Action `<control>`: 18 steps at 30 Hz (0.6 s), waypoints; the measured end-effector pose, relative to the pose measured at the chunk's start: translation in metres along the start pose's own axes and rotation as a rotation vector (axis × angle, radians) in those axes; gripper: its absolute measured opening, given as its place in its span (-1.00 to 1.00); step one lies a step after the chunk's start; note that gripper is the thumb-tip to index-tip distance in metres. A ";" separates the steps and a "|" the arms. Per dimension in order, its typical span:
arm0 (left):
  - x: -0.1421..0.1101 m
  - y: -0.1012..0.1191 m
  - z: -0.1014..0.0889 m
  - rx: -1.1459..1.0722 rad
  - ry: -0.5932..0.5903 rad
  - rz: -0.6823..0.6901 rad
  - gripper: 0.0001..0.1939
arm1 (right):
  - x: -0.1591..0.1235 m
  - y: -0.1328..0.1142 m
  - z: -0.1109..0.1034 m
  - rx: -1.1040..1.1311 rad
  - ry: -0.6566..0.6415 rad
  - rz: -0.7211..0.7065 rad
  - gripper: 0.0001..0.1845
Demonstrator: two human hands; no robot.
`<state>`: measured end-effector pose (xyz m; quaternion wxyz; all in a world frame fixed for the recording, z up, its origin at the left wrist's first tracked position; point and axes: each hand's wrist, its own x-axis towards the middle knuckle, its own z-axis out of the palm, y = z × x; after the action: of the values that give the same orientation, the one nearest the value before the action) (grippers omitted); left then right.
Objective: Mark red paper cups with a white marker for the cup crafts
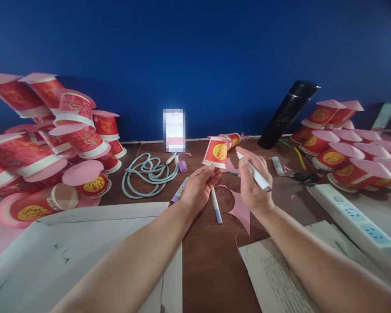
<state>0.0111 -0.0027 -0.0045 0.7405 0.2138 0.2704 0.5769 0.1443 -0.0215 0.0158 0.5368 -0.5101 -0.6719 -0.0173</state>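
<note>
My left hand (198, 188) pinches the white rim of a red paper cup (216, 152) with a gold emblem and a pink paper cover, held upside down above the brown table (208, 256). My right hand (252, 182) is closed round a white marker (254, 173), its tip pointing up-left toward the cup. Under my hands lie a pale blue pen (216, 204), a purple-tipped marker (179, 191) and a pink paper offcut (241, 211).
Piles of red cups with pink covers stand at left (52, 143) and right (342, 148). A coiled pale cable (148, 174), a black flask (288, 113), a white power strip (352, 217), another cup (233, 139), scissors (301, 176), cardboard (84, 248) and printed paper (273, 274) surround my hands.
</note>
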 end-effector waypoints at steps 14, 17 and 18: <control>-0.001 -0.004 0.001 0.100 -0.068 0.030 -0.84 | -0.011 -0.010 0.001 -0.077 -0.020 -0.018 -0.90; 0.000 -0.005 0.000 0.113 -0.077 0.029 -0.82 | -0.011 -0.010 0.001 -0.089 -0.023 -0.015 -0.91; 0.000 -0.005 0.000 0.118 -0.081 0.029 -0.82 | -0.011 -0.010 0.001 -0.087 -0.024 -0.017 -0.91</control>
<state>0.0155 -0.0036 -0.0078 0.7285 0.2841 0.2708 0.5614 0.1355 -0.0328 0.0127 0.5058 -0.5275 -0.6811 -0.0451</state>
